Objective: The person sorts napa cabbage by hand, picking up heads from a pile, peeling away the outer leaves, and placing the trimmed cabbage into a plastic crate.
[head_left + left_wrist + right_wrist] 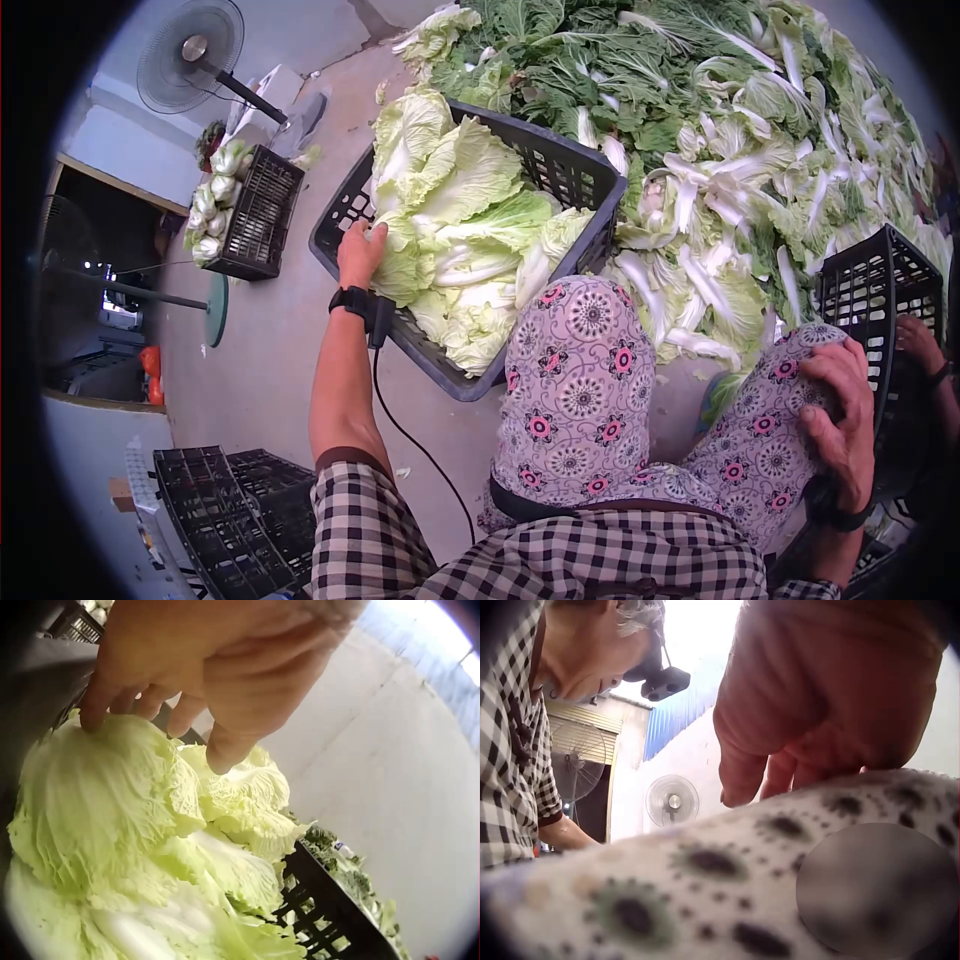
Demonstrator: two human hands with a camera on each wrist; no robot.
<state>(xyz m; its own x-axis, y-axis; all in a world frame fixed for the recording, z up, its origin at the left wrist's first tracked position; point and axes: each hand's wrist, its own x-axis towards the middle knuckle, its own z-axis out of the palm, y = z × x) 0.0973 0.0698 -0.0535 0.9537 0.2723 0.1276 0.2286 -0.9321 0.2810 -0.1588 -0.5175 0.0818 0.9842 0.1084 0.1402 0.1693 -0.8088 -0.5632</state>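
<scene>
My left hand (pixel 361 254) is at the left side of a black plastic crate (pixel 463 388) heaped with pale green napa cabbages (pixel 470 185). Up close in the left wrist view, the fingers (pixel 96 701) reach down to the top of a cabbage (pixel 97 802), fingertips right at its leaves. The thumb stands apart from the fingers, over another cabbage (pixel 244 795). On the patterned trousers (pixel 585 400), my right hand (pixel 845 410) rests at the right knee, holding nothing. Its fingers (pixel 739 776) lie loosely bent against the cloth in the right wrist view.
A large pile of loose cabbage leaves (pixel 740 180) spreads behind and right of the crate. Another black crate (pixel 885 290) stands beside the right knee. Farther left are a crate of cabbages (pixel 262 215), a fan (pixel 190 50) and dark crates (pixel 235 510). A cable (pixel 420 440) trails from the left wrist.
</scene>
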